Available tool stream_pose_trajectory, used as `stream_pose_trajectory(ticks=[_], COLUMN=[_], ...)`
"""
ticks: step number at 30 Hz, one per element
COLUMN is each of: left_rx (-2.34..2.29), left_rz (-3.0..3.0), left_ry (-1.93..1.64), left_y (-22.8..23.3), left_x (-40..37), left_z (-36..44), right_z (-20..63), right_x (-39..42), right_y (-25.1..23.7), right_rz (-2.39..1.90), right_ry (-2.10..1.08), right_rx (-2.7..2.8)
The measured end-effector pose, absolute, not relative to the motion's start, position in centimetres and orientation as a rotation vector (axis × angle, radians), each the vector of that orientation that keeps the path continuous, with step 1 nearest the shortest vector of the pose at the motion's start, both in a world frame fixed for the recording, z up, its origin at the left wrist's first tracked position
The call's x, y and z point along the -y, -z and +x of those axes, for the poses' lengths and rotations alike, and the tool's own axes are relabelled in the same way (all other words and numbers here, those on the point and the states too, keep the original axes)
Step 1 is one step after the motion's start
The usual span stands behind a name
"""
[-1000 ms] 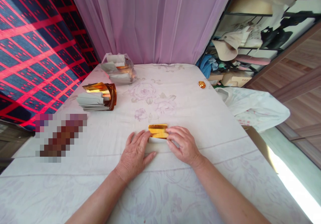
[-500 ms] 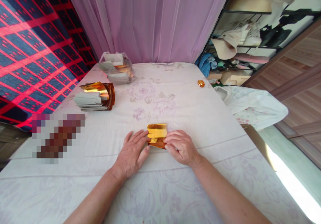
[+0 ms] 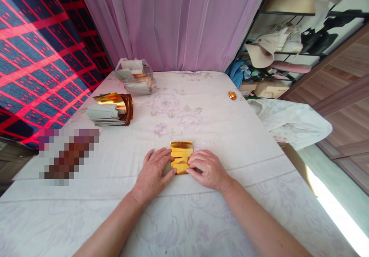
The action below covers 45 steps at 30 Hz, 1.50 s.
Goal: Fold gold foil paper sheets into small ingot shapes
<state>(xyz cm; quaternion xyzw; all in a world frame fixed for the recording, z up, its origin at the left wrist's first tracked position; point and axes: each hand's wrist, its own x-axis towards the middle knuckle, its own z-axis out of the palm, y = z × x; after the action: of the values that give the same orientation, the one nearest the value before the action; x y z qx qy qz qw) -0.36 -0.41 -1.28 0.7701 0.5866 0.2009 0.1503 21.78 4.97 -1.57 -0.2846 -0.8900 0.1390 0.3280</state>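
Right now, the gold foil sheet (image 3: 181,149) lies on the cloth-covered tabletop (image 3: 221,130), between the left hand (image 3: 154,168) and the right hand (image 3: 208,168). The left fingers are spread well open, their tips against the sheet's left edge and the thumb set apart at its near left corner, without a grip around it. The right fingers are curled, thumb close below the forefinger at the right edge; whether they pinch the sheet or merely press it, I cannot tell.

The likeliest trouble is a crooked or sprung crease: foil this glossy looks springy and slick, so uneven pressure from the two sides could skew it, and a light left touch might let it slide over the cloth. A hard tug at the right edge could also tear it.

Compared with a second ago, the sheet reaches farther toward the person; then it was a shorter strip with a pale band at its near side. The left thumb, then resting on the cloth, is now at the corner. Beyond, the stack of sheets (image 3: 109,113) and the small gold piece (image 3: 232,95) stay put.
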Motion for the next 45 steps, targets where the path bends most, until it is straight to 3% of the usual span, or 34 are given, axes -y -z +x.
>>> stream_pose_trajectory(ticks=[26, 45], left_rx=[-1.727, -1.749], left_rz=[2.473, 2.479], left_ry=[-0.459, -0.479], left_y=[1.5, 1.5], left_x=[1.0, 1.0], left_z=[0.4, 0.5], right_z=[21.0, 22.3], right_x=[-4.7, -5.4], right_y=[1.2, 1.9], right_rz=[-0.925, -1.013], right_ry=[-0.248, -0.138], right_rx=[2.578, 2.410])
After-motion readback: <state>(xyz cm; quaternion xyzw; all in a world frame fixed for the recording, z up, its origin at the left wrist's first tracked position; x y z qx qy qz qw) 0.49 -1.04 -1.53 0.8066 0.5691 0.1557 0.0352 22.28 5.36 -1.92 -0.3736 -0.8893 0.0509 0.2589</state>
